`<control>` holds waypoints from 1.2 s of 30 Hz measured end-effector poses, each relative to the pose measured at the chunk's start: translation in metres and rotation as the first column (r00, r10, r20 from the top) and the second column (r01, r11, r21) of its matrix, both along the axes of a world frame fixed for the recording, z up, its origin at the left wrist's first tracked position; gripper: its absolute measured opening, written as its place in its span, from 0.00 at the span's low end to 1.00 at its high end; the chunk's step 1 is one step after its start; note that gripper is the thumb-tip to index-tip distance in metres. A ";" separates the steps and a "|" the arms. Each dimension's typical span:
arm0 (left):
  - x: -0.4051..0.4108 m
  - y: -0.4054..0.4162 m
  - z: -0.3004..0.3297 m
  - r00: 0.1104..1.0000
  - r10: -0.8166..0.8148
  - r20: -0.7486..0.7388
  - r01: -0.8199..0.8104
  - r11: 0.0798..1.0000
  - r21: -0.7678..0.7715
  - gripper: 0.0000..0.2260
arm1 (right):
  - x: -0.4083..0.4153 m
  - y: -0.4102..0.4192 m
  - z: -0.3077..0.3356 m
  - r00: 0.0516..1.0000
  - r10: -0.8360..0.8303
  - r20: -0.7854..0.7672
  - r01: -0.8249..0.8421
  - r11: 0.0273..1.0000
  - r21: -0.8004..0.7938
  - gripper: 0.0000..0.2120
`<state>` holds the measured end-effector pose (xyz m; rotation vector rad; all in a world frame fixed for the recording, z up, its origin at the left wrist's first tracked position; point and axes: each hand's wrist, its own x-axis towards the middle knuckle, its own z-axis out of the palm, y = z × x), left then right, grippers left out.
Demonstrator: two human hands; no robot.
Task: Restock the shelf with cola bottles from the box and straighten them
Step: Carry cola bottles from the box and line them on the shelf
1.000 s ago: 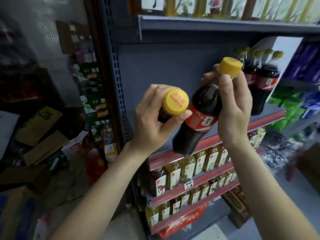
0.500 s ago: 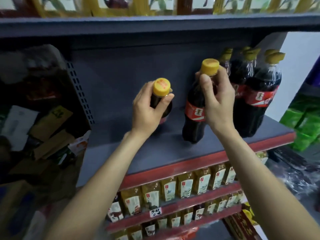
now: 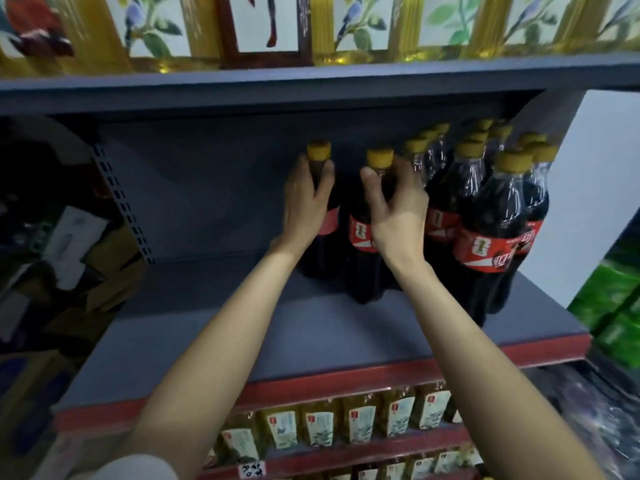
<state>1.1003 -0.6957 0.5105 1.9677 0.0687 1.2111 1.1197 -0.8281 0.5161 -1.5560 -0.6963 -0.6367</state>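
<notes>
Two dark cola bottles with yellow caps and red labels stand upright on the grey shelf (image 3: pixel 214 327), deep toward its back. My left hand (image 3: pixel 304 202) grips the neck of the left cola bottle (image 3: pixel 320 256). My right hand (image 3: pixel 398 209) grips the upper part of the right cola bottle (image 3: pixel 360 265) beside it. Just to the right stands a group of several more cola bottles (image 3: pixel 485 237), some wrapped in clear film. The box is not in view.
The left half of the shelf is bare, with a red front edge (image 3: pixel 311 386). Below it are rows of small yellow-liquid bottles (image 3: pixel 356 424). A shelf of goods (image 3: pixel 311 29) hangs above. Cardboard and clutter (image 3: pixel 76 258) lie left; green packs (image 3: pixel 609 306) right.
Both hands have carried their bottles farther into the shelf and set them upright next to the existing group. The view has moved closer and lifted toward the shelf.
</notes>
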 end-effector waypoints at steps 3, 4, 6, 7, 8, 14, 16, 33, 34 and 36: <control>0.017 0.005 -0.002 0.998 -0.027 -0.051 0.027 1.000 0.007 0.12 | 0.009 -0.002 0.000 0.992 -0.118 0.048 0.123 0.984 -0.130 0.20; 0.022 0.007 -0.003 0.996 -0.037 -0.077 0.037 0.999 -0.001 0.11 | 0.011 -0.003 0.000 0.983 -0.166 0.074 0.178 0.965 -0.192 0.23; 0.032 0.009 -0.002 0.993 -0.071 -0.097 0.067 0.997 -0.045 0.09 | 0.011 -0.005 -0.001 0.966 -0.207 0.158 0.245 0.928 -0.281 0.31; 0.038 0.009 -0.001 0.992 -0.087 -0.093 0.081 0.994 -0.068 0.08 | 0.010 -0.007 -0.004 0.955 -0.208 0.213 0.268 0.913 -0.307 0.34; 0.044 0.008 0.000 0.991 -0.099 -0.090 0.091 0.992 -0.086 0.08 | 0.009 -0.008 -0.008 0.942 -0.209 0.263 0.291 0.898 -0.329 0.35; 0.063 0.014 0.004 0.970 -0.191 -0.152 0.171 0.976 -0.134 0.08 | 0.002 -0.018 -0.034 0.861 -0.289 0.418 0.460 0.793 -0.399 0.44; 0.062 0.022 0.000 0.958 -0.217 -0.185 0.202 0.975 -0.098 0.14 | -0.002 -0.020 -0.040 0.844 -0.311 0.436 0.501 0.748 -0.436 0.46; 0.077 0.020 -0.035 0.873 -0.382 -0.304 0.384 0.922 -0.058 0.33 | -0.025 -0.016 -0.089 0.917 -0.346 0.199 0.385 0.635 -0.670 0.52; 0.078 0.017 -0.032 0.864 -0.381 -0.330 0.384 0.921 -0.058 0.31 | -0.024 -0.016 -0.088 0.917 -0.348 0.196 0.384 0.632 -0.673 0.52; 0.078 0.013 -0.027 0.849 -0.377 -0.371 0.369 0.925 -0.095 0.25 | -0.023 -0.017 -0.087 0.917 -0.346 0.197 0.382 0.628 -0.678 0.52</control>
